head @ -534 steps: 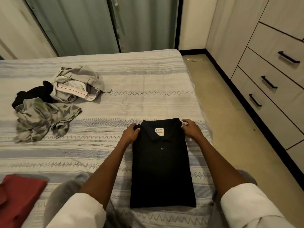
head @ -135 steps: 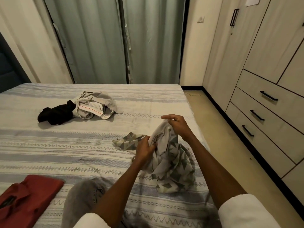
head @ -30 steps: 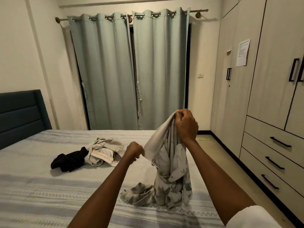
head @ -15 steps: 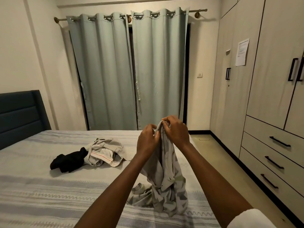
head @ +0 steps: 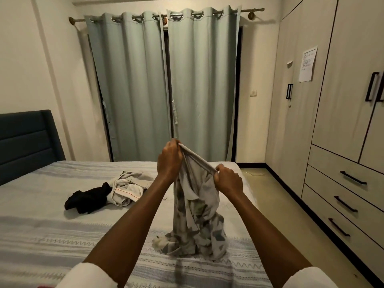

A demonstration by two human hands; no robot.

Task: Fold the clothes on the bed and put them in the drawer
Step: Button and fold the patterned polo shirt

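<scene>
Mid-frame, the left hand [head: 169, 163] pinches the patterned shirt [head: 197, 215] higher than the right hand [head: 228, 180]; both grip one edge, the cloth hanging lengthwise onto the bed [head: 52, 235].

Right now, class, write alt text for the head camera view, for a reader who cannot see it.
Two hands, the left hand higher than the right hand, grip the top edge of a grey patterned garment whose lower end rests on a striped bed. A black garment and a beige garment lie crumpled further back; closed drawers stand at right.
</scene>
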